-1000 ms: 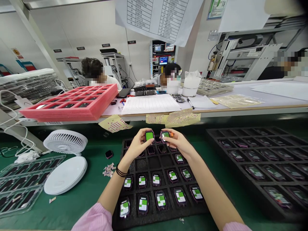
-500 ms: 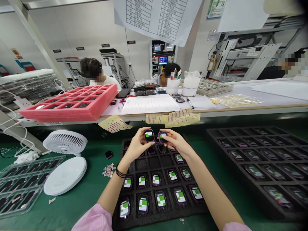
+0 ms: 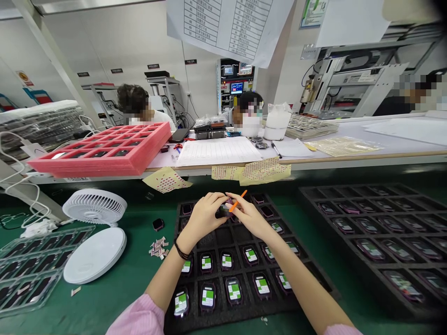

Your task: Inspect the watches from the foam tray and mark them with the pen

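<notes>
Work looks partway along, with at least one dark, purple-edged watch (image 3: pixel 223 210) off the foam and held tilted above the back part of the black tray (image 3: pixel 209 322). The fingers of the left hand (image 3: pixel 206 213) grip it from its left side; those of the right hand (image 3: pixel 250 218) pinch an orange stick (image 3: pixel 238 201) slanting across its right side, and whether the tip touches it, or a second watch hides there, I cannot tell. In the tray, the five compartments along the front edge carry lit watches (image 3: pixel 233 289) with green-and-white screens, and so does the row behind, partly covered by both forearms. Near the right edge another lit one (image 3: pixel 277 227) shows. Toward the back corners lie dark-screened watches (image 3: pixel 187 208), so these seem to be the ones less far along; whether the lit ones are finished cannot be judged from here. Black foam shows in the middle row, where the held piece might belong. On the table (image 3: pixel 138 260), past the tray's left edge, lie a loose dark watch (image 3: pixel 158 224) and a heap of small scraps (image 3: pixel 159 246). A second tray (image 3: pixel 349 260) off the right edge holds more watches, their screens mostly dull.
</notes>
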Demonstrator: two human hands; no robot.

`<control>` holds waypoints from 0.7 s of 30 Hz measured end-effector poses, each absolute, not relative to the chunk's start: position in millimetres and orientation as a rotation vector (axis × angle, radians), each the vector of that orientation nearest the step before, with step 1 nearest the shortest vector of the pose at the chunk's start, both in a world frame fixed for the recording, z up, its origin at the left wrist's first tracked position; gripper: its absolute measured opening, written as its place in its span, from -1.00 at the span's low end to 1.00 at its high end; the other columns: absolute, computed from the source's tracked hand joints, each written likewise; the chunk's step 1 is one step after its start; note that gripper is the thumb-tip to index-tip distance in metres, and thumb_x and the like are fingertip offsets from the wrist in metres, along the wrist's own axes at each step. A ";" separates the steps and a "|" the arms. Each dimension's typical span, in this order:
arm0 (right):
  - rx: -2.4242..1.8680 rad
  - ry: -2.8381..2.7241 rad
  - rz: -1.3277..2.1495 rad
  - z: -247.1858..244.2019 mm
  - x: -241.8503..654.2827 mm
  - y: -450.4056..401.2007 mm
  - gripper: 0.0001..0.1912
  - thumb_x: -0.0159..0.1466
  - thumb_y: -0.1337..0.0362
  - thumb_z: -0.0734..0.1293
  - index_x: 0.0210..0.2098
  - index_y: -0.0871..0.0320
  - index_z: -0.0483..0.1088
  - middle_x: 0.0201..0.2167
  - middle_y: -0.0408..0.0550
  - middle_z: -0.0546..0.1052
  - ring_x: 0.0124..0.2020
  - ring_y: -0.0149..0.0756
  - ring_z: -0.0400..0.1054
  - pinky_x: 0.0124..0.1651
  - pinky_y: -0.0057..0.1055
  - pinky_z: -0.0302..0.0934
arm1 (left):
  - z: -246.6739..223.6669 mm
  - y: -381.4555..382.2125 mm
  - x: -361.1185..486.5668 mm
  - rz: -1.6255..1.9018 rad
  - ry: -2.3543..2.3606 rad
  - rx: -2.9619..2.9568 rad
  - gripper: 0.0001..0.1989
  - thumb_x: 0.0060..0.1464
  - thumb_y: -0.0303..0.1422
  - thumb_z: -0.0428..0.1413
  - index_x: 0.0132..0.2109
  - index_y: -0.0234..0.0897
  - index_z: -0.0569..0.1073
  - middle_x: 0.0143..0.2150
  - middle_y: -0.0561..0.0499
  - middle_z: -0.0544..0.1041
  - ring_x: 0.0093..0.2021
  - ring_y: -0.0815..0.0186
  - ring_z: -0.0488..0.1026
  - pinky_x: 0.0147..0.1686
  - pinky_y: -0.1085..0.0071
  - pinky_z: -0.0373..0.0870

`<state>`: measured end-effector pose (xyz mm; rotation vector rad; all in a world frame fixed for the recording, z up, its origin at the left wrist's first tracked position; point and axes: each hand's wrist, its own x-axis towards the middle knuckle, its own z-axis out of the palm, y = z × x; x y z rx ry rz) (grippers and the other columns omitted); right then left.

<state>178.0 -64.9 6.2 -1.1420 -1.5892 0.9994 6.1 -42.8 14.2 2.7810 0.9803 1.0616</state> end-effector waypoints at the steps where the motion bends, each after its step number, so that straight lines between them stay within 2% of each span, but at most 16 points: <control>1: -1.105 -1.568 1.056 8.4 179.4 -64.9 -0.52 0.20 0.09 0.30 0.08 0.10 0.33 -0.28 -0.07 0.49 -0.39 -0.33 0.34 -0.33 -0.37 0.26 | 16.4 -44.3 5.4 1.105 0.958 2.780 -0.55 -0.09 -0.48 0.21 0.02 -0.25 0.40 -0.02 -0.10 0.48 -0.06 0.14 0.39 -0.09 0.17 0.43; 3: -1.008 -1.510 1.196 13.7 183.6 -65.0 -0.52 0.16 0.11 0.36 0.05 0.10 0.36 -0.20 -0.05 0.50 -0.32 -0.34 0.37 -0.24 -0.37 0.29 | 21.2 -47.6 4.0 1.204 0.885 2.739 -0.53 -0.11 -0.47 0.20 0.02 -0.23 0.41 -0.03 -0.08 0.50 -0.05 0.16 0.39 -0.08 0.20 0.43; 6: -0.817 -1.462 1.441 21.4 190.9 -66.8 -0.57 0.11 0.16 0.42 -0.03 0.10 0.43 -0.19 -0.08 0.52 -0.20 -0.34 0.40 -0.08 -0.37 0.28 | 27.6 -52.6 3.4 1.319 0.753 2.677 -0.50 -0.13 -0.45 0.22 0.03 -0.21 0.41 -0.05 -0.07 0.51 -0.05 0.16 0.38 -0.05 0.17 0.41; 11: -0.603 -1.447 1.727 28.1 196.7 -72.9 -0.58 0.11 0.17 0.44 -0.05 0.13 0.45 -0.21 -0.02 0.55 -0.21 -0.30 0.46 -0.09 -0.31 0.33 | 33.7 -59.0 5.0 1.386 0.580 2.619 -0.51 -0.13 -0.43 0.24 0.03 -0.21 0.41 -0.06 -0.10 0.52 -0.05 0.15 0.40 -0.05 0.14 0.38; 17: -0.688 -1.461 1.565 30.1 198.2 -76.6 -0.53 0.07 0.17 0.47 -0.03 0.11 0.44 -0.11 0.02 0.54 -0.11 -0.23 0.45 -0.02 -0.25 0.33 | 33.7 -58.1 4.5 1.350 0.561 2.606 -0.45 -0.12 -0.47 0.23 0.08 -0.19 0.39 -0.01 -0.10 0.51 -0.01 0.15 0.39 -0.02 0.13 0.37; 21: -0.781 -1.546 1.428 32.9 199.0 -79.0 -0.54 0.08 0.16 0.46 -0.03 0.11 0.44 -0.12 0.01 0.54 -0.07 -0.18 0.43 0.02 -0.21 0.31 | 32.7 -57.0 3.9 1.341 0.558 2.621 -0.43 -0.13 -0.47 0.25 0.09 -0.19 0.39 0.00 -0.09 0.52 -0.01 0.16 0.39 -0.02 0.15 0.37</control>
